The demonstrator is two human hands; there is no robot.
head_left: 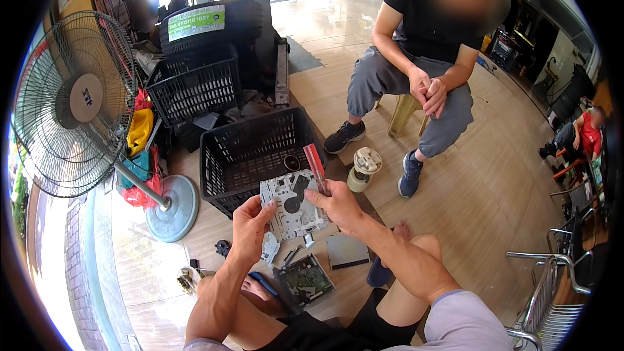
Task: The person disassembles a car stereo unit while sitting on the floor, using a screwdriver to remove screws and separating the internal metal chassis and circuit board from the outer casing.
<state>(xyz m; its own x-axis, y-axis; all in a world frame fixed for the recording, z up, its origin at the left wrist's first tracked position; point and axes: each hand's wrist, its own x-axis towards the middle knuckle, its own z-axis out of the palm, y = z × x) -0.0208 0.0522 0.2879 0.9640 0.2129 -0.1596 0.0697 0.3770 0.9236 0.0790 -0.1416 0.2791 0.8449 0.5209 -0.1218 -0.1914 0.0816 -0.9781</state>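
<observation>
Grey-white metal plate (pixel 292 206), punched with holes and slots like the frame of a disc drive, is held up over the wooden floor (pixel 494 201) just in front of a black plastic crate (pixel 250 149). The left hand (pixel 250 221) pinches its lower left edge, fingers closed on it. The right hand (pixel 338 203) is wrapped around a red-handled screwdriver (pixel 316 168), handle pointing up, with the hand touching the plate's right side; the tip is hidden. Below the plate, on the floor between the person's bare knees, lie a green circuit board (pixel 307 279), a flat grey cover (pixel 346 251) and a few small loose parts. A standing fan (pixel 71 107) is off to the left. Opposite, another person sits on a low stool, hands clasped, with a small white round canister (pixel 364 168) near their feet.
</observation>
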